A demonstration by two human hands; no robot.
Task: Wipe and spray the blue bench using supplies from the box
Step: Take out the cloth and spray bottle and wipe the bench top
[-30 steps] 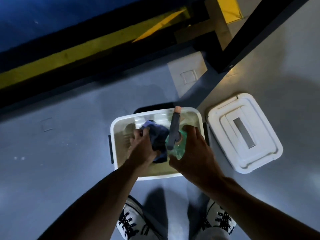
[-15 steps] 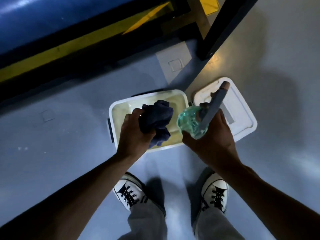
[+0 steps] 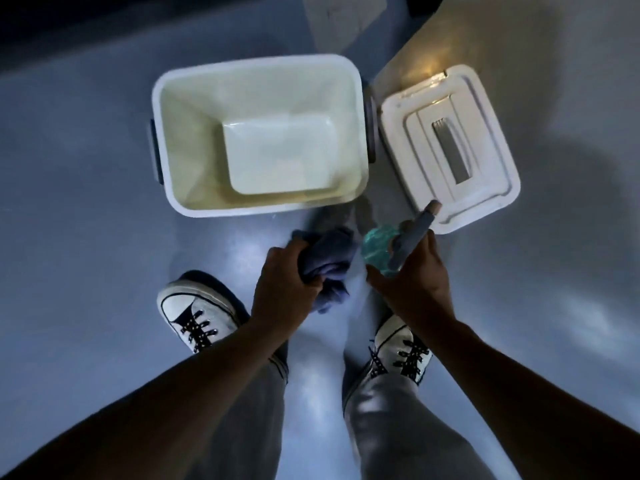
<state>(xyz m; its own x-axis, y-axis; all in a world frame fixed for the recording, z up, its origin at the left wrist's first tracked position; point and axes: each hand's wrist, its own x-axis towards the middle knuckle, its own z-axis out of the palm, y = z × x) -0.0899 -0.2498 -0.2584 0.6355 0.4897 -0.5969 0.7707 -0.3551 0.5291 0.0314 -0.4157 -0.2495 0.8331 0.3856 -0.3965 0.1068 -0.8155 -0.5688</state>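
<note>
The left hand (image 3: pixel 287 275) was closed tight around a bunched-up blue cloth (image 3: pixel 332 261), with part of the cloth hanging out past the fingers. The right hand (image 3: pixel 412 275) was wrapped around a spray bottle (image 3: pixel 381 249) with a see-through green body and a grey sprayer top that pointed up and away. Both hands were held close together above the floor (image 3: pixel 86 237), over the person's two white lace-up shoes (image 3: pixel 197 317).

The white box (image 3: pixel 180 98) sat open on the floor in front of the shoes, and nothing could be seen inside it. Its white lid (image 3: pixel 485 188) lay flat on the floor just beside it on the right.

So the getting-ready part looked done: the cloth and the spray bottle were both out of the box and in the hands. The real job looked like it was all still to do. The blue bench did not show in this view at all, so no wiping or spraying of it could be seen. The person would likely need to turn to the bench next.

No words, labels or brand names could be read on the bottle, the box or the lid
</note>
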